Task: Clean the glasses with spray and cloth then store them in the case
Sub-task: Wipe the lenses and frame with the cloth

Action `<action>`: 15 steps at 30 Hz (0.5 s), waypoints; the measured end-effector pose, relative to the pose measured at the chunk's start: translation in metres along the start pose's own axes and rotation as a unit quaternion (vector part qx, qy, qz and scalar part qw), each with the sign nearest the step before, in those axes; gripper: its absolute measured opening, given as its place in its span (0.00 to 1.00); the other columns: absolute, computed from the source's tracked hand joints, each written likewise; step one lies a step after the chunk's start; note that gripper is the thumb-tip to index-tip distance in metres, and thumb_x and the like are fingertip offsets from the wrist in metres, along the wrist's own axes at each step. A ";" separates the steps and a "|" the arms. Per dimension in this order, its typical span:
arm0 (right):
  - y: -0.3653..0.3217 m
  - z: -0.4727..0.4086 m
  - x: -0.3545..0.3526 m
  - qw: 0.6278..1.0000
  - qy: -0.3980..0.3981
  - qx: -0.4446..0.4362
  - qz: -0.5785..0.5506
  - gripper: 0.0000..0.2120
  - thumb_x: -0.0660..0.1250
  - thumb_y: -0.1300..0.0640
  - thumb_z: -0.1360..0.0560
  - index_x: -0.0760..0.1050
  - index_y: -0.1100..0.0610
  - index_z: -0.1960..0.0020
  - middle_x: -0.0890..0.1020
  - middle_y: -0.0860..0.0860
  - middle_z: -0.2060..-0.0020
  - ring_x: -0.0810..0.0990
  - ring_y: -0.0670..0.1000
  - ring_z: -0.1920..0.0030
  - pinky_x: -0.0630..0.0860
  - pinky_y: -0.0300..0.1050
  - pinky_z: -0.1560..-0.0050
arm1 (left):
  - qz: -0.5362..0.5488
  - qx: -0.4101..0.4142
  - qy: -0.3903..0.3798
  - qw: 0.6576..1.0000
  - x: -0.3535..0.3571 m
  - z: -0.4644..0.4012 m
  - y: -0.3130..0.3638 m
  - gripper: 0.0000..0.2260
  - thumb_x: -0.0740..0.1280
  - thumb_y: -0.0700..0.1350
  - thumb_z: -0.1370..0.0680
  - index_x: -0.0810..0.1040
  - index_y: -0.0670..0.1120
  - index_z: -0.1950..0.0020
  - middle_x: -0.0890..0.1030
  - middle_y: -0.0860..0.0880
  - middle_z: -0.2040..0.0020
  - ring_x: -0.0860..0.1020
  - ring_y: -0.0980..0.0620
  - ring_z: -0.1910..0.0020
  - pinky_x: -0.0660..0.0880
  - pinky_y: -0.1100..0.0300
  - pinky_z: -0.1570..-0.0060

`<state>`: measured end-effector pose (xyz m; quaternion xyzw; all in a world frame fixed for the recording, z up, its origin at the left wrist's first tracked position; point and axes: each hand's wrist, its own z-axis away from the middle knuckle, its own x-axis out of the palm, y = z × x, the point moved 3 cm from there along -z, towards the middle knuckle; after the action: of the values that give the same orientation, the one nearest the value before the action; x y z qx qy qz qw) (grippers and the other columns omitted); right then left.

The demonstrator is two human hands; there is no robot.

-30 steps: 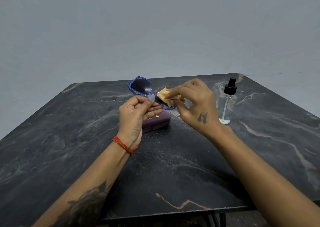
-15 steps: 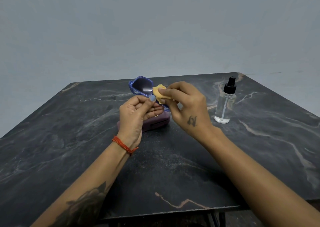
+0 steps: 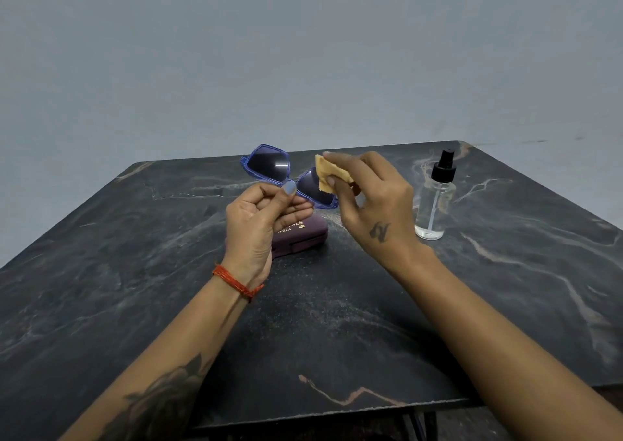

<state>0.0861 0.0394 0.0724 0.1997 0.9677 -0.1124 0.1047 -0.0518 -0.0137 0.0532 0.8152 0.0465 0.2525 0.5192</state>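
Left hand point(image 3: 259, 218): fingers curled, pinching the blue glasses point(image 3: 290, 179) at the bridge, above the worktop point(image 3: 101, 289).
Case point(image 3: 303, 235): purple, closed, lying just behind that hand.
Right hand point(image 3: 367, 194): pinches the yellow cloth point(image 3: 328, 174) against the right lens.
Spray bottle point(image 3: 435, 198): upright, right of the hands.

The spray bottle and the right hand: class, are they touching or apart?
Apart. The head view shows dark tabletop between the spray bottle and the right hand, which pinches the yellow cloth instead.
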 end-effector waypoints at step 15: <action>0.004 0.002 0.000 0.994 -0.036 -0.053 -0.093 0.03 0.73 0.66 0.32 0.84 0.61 0.59 0.82 0.54 0.62 0.80 0.52 0.62 0.76 0.44 0.62 | 0.004 0.007 0.007 1.000 -0.002 -0.001 -0.001 0.07 0.64 0.36 0.25 0.73 0.40 0.63 0.82 0.48 0.71 0.82 0.53 0.69 0.80 0.62 0.64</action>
<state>0.0881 0.0420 0.0698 0.0991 0.9823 -0.0775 0.1387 -0.0539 -0.0131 0.0524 0.8173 0.0487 0.2595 0.5122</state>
